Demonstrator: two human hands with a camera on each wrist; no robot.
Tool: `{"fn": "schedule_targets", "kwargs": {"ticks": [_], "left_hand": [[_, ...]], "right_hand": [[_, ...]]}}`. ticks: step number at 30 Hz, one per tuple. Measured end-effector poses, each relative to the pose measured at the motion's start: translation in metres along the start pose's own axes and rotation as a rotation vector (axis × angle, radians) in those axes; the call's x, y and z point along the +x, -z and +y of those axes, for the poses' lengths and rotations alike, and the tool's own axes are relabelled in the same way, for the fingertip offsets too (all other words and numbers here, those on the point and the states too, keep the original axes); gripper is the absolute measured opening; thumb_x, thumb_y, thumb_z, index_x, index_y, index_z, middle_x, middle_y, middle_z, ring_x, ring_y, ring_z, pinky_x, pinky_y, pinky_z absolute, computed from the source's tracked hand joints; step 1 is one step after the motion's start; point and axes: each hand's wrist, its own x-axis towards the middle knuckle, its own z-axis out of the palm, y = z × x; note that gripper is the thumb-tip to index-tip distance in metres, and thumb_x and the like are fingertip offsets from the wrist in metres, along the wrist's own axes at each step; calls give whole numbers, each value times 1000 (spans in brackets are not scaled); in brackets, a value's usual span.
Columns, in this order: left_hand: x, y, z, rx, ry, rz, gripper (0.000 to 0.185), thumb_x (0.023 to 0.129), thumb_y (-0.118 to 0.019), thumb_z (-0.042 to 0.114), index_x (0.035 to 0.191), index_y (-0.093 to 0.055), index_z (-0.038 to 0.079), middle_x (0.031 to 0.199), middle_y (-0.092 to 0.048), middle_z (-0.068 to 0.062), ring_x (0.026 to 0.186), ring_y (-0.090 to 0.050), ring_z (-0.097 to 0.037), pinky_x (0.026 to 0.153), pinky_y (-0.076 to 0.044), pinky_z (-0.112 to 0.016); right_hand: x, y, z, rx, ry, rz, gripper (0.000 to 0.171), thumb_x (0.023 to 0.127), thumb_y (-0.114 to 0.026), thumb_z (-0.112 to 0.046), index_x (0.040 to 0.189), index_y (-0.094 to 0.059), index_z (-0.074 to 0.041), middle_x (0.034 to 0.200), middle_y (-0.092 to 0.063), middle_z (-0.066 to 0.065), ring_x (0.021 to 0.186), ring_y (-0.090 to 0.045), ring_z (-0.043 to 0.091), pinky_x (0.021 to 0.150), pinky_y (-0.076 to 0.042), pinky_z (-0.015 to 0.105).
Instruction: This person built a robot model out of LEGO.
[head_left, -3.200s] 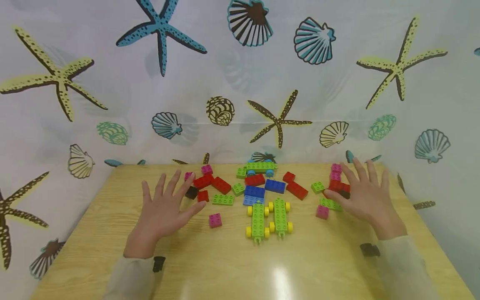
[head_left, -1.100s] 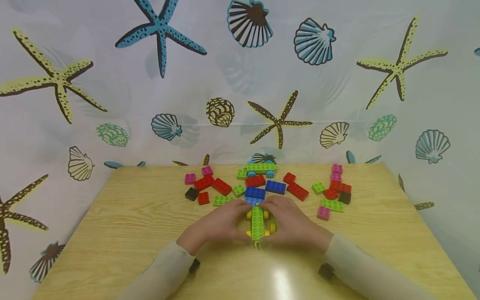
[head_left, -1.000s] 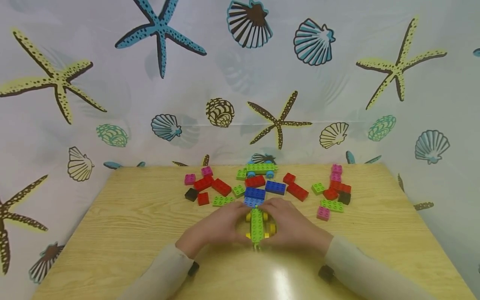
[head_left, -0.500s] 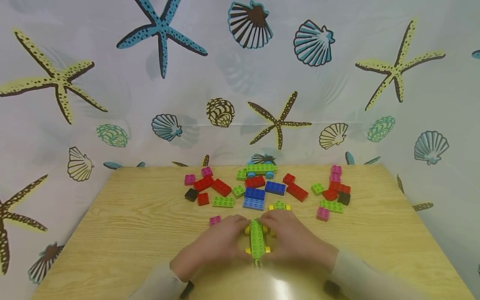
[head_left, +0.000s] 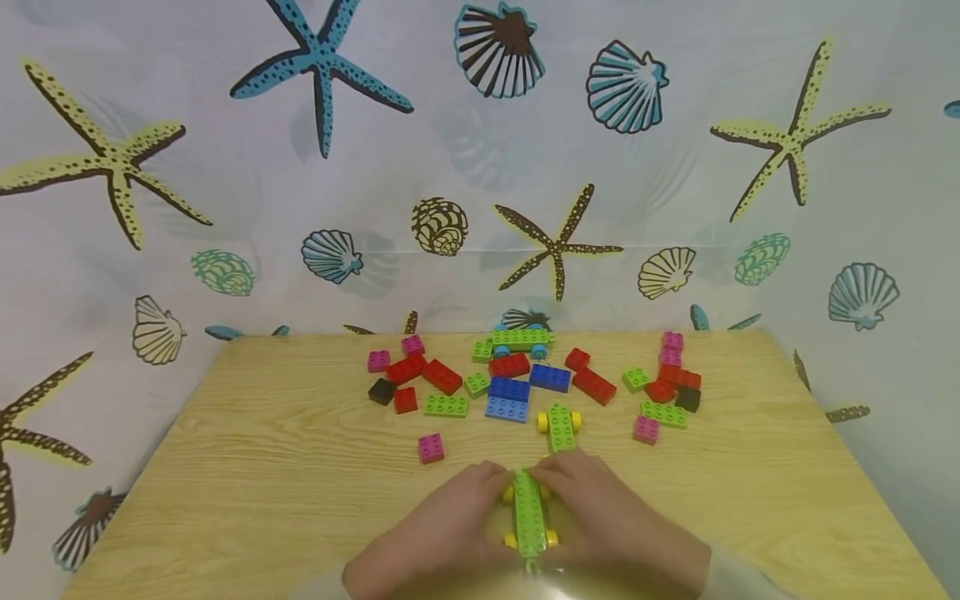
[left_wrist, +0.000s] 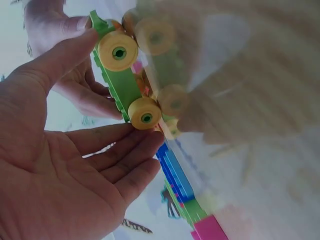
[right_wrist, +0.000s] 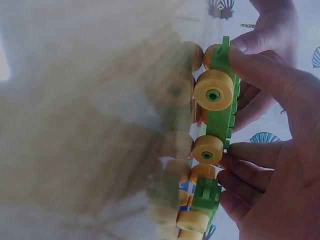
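Both hands meet low in the middle of the head view, one on each side of a green toy car base (head_left: pixel 529 517) with yellow wheels. My left hand (head_left: pixel 442 533) holds its left side, the thumb at the near end and fingertips by the far wheel. From the other side my right hand (head_left: pixel 626 533) holds it in the same way. In the left wrist view the car base (left_wrist: pixel 120 85) sits between thumb and fingers, its wheels at the tabletop. A second green car base (head_left: pixel 561 427) with yellow wheels stands just beyond the right hand, its near end hidden.
Loose bricks lie behind the hands: a light blue brick (head_left: pixel 507 409), red bricks (head_left: pixel 442 377), a pink brick (head_left: pixel 431 448) and a black brick (head_left: pixel 382 392). A green car base with blue wheels (head_left: pixel 522 338) stands at the back, before the patterned cloth (head_left: pixel 480 167).
From spread apart above the table, both hands have come together on the left yellow-wheeled car base. They have drawn it toward the near edge, away from the blue bricks and the second base.
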Motion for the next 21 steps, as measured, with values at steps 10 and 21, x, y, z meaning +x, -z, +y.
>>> {"fn": "schedule_targets", "kwargs": {"ticks": [10,21], "left_hand": [[0,-2,11,21,-8,-4,95,87,-91,60,162,-58,12,159,-63,-6,145,-63,-27,120,-58,-49],[19,6,-4,-77,-12,12,96,89,-91,55,165,-54,10,163,-60,-10,149,-60,-30,124,-54,-54]], "right_hand": [[-12,-2,7,28,-9,43,96,88,-89,-64,165,-55,-17,165,-57,2,154,-52,28,127,-51,56],[6,6,16,127,10,82,97,86,-96,-50,165,-54,-10,168,-54,12,158,-50,37,129,-47,60]]}}
